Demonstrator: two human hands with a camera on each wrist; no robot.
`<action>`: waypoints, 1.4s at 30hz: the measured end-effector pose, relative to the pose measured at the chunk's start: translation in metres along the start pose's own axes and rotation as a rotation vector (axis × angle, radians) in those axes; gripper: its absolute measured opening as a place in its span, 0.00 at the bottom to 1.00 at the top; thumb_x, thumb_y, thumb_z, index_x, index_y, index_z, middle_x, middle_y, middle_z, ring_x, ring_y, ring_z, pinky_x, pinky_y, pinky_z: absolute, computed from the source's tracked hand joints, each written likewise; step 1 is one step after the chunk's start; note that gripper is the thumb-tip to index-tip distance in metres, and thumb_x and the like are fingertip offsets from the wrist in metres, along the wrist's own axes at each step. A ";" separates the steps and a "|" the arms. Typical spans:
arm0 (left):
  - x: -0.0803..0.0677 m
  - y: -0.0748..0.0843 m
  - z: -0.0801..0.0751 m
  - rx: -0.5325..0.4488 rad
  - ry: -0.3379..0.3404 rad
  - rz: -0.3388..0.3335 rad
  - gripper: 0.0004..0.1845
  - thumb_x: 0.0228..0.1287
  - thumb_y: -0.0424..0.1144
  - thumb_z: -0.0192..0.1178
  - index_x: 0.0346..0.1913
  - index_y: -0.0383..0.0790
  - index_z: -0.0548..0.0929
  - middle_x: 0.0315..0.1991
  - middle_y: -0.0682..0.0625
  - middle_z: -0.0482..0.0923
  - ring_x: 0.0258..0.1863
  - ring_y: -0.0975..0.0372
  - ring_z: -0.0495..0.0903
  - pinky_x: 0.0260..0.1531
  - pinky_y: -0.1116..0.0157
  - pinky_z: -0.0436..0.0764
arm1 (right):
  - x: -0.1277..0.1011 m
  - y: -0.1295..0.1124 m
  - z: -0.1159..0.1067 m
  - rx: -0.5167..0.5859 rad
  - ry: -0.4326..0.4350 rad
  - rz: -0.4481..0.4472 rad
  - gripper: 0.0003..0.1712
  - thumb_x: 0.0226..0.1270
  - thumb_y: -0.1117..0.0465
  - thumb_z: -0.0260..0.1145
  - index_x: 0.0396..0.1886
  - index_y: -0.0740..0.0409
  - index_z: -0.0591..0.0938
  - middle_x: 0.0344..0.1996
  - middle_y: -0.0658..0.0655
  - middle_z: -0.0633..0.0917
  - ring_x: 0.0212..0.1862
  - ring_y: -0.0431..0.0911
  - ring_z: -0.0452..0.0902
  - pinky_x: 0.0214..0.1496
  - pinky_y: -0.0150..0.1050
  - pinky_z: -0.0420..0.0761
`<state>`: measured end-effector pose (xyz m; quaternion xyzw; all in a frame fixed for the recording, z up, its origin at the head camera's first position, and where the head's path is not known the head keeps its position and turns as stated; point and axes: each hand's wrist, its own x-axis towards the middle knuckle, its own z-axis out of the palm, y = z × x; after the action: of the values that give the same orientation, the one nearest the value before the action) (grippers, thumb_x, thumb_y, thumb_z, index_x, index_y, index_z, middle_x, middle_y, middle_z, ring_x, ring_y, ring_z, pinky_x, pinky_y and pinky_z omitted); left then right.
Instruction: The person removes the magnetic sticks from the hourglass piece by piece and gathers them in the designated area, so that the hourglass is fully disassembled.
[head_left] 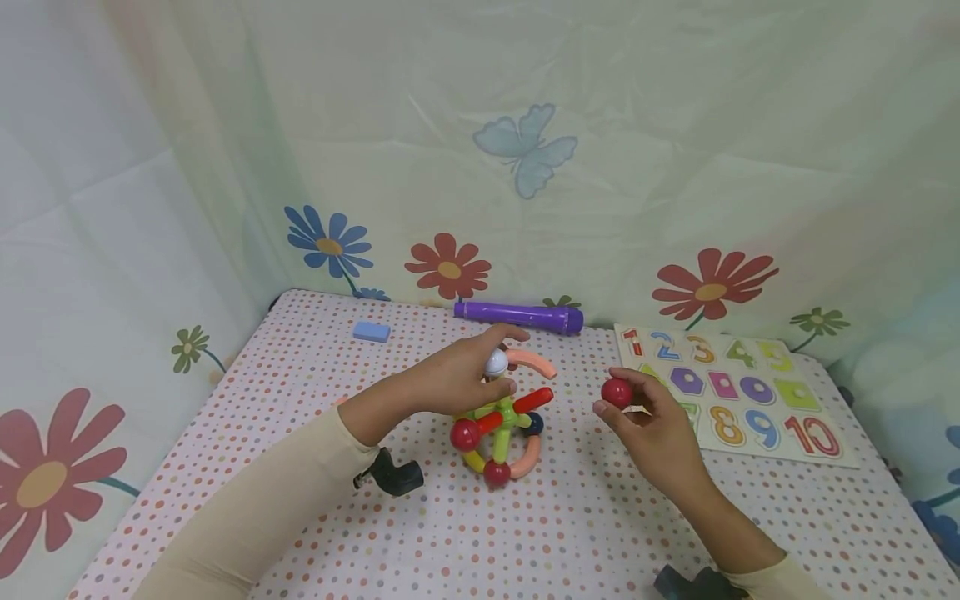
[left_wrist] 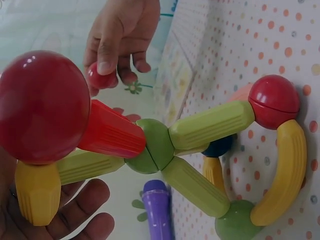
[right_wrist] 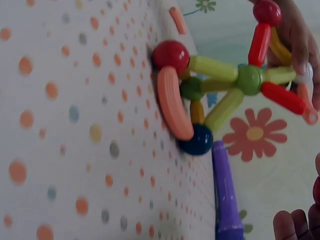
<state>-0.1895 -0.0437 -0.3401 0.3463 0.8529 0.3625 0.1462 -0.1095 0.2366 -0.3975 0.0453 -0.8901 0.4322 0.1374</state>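
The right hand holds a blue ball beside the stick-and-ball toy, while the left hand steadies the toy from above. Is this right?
One detail is wrong: the ball in the right hand is red, as the head view shows. The left hand does steady the toy from above.

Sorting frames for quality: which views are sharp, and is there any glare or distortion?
Head view: evenly lit and sharp, edges slightly bowed; small highlight on the red ball in the right hand. Left wrist view: dimmer, the nearest ball huge and soft. Right wrist view: dim, cloth blurred, toy clearer.
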 end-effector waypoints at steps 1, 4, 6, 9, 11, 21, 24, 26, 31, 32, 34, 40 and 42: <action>0.000 0.000 0.000 -0.004 0.001 -0.003 0.35 0.71 0.37 0.66 0.75 0.48 0.61 0.41 0.50 0.77 0.31 0.61 0.81 0.31 0.67 0.85 | 0.000 0.004 -0.003 -0.023 0.003 -0.001 0.31 0.68 0.64 0.73 0.68 0.61 0.73 0.55 0.62 0.79 0.53 0.53 0.76 0.44 0.19 0.75; 0.000 -0.001 0.000 -0.010 0.006 -0.005 0.35 0.71 0.38 0.65 0.76 0.49 0.61 0.42 0.50 0.77 0.31 0.60 0.81 0.32 0.67 0.85 | 0.001 0.012 -0.009 -0.060 0.007 0.005 0.33 0.68 0.63 0.73 0.69 0.64 0.72 0.54 0.64 0.79 0.53 0.55 0.76 0.43 0.17 0.73; -0.001 -0.002 0.000 -0.014 0.011 -0.014 0.35 0.71 0.38 0.65 0.76 0.49 0.61 0.43 0.51 0.77 0.32 0.60 0.81 0.32 0.67 0.85 | 0.003 0.018 -0.012 -0.075 0.010 0.009 0.33 0.68 0.62 0.73 0.68 0.65 0.71 0.54 0.65 0.79 0.53 0.55 0.76 0.42 0.17 0.72; -0.002 -0.002 0.000 -0.014 0.022 -0.029 0.35 0.71 0.37 0.65 0.77 0.49 0.62 0.45 0.51 0.77 0.33 0.60 0.81 0.32 0.67 0.85 | 0.010 0.025 -0.014 -0.091 0.009 0.016 0.33 0.68 0.60 0.73 0.67 0.67 0.71 0.55 0.66 0.79 0.54 0.56 0.76 0.42 0.18 0.72; -0.003 -0.002 0.000 -0.001 0.030 -0.037 0.35 0.71 0.38 0.65 0.77 0.50 0.62 0.47 0.52 0.78 0.36 0.61 0.81 0.35 0.67 0.85 | 0.015 0.030 -0.015 -0.101 0.001 0.022 0.32 0.69 0.59 0.73 0.66 0.68 0.71 0.54 0.66 0.79 0.55 0.57 0.76 0.42 0.19 0.72; -0.009 -0.011 0.001 0.010 0.072 -0.044 0.33 0.69 0.37 0.66 0.74 0.48 0.65 0.53 0.52 0.79 0.46 0.62 0.80 0.45 0.67 0.83 | 0.048 0.053 -0.015 -0.159 -0.040 0.050 0.30 0.70 0.54 0.72 0.64 0.65 0.75 0.53 0.67 0.81 0.53 0.60 0.77 0.42 0.32 0.78; -0.011 -0.014 0.001 0.010 0.084 -0.038 0.33 0.69 0.37 0.67 0.73 0.47 0.66 0.54 0.50 0.81 0.46 0.61 0.81 0.47 0.67 0.83 | 0.058 0.060 -0.012 -0.177 -0.051 0.039 0.29 0.70 0.54 0.72 0.64 0.64 0.75 0.51 0.66 0.82 0.50 0.59 0.77 0.40 0.40 0.80; -0.012 -0.014 0.001 0.013 0.088 -0.030 0.32 0.69 0.36 0.67 0.73 0.46 0.67 0.55 0.49 0.81 0.46 0.62 0.81 0.48 0.67 0.82 | 0.064 0.064 -0.009 -0.189 -0.061 0.044 0.30 0.71 0.54 0.71 0.65 0.63 0.75 0.51 0.67 0.82 0.50 0.60 0.77 0.38 0.42 0.81; -0.012 -0.015 0.002 0.004 0.088 -0.022 0.32 0.69 0.36 0.67 0.72 0.45 0.67 0.54 0.49 0.81 0.44 0.61 0.81 0.46 0.68 0.82 | 0.078 0.070 -0.002 -0.201 -0.088 0.088 0.31 0.72 0.51 0.70 0.68 0.62 0.74 0.52 0.65 0.82 0.54 0.60 0.75 0.41 0.44 0.79; -0.012 -0.015 0.002 0.004 0.090 -0.024 0.32 0.69 0.36 0.67 0.72 0.45 0.67 0.54 0.49 0.81 0.45 0.61 0.81 0.47 0.68 0.82 | 0.080 0.071 0.000 -0.200 -0.094 0.095 0.31 0.72 0.51 0.70 0.68 0.62 0.74 0.52 0.65 0.82 0.55 0.60 0.75 0.42 0.44 0.79; -0.012 -0.015 0.002 0.002 0.089 -0.030 0.32 0.69 0.36 0.67 0.72 0.45 0.67 0.55 0.48 0.81 0.45 0.61 0.81 0.47 0.68 0.82 | 0.085 0.073 0.002 -0.201 -0.106 0.102 0.30 0.72 0.52 0.70 0.67 0.62 0.75 0.52 0.65 0.82 0.56 0.60 0.74 0.44 0.46 0.79; -0.013 -0.012 0.002 -0.011 0.091 -0.043 0.31 0.69 0.36 0.67 0.72 0.45 0.68 0.56 0.48 0.81 0.47 0.60 0.81 0.49 0.65 0.83 | 0.095 0.076 0.009 -0.203 -0.159 0.144 0.29 0.73 0.53 0.69 0.66 0.65 0.75 0.54 0.67 0.81 0.58 0.62 0.73 0.49 0.51 0.80; -0.013 -0.012 0.002 -0.015 0.094 -0.041 0.31 0.69 0.36 0.67 0.72 0.46 0.68 0.56 0.48 0.81 0.47 0.60 0.81 0.49 0.65 0.83 | 0.099 0.077 0.011 -0.206 -0.176 0.165 0.29 0.73 0.53 0.68 0.66 0.65 0.74 0.55 0.68 0.80 0.59 0.63 0.73 0.52 0.53 0.80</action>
<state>-0.1852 -0.0577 -0.3502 0.3104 0.8630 0.3814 0.1159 -0.2216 0.2796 -0.4345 -0.0046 -0.9390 0.3429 0.0269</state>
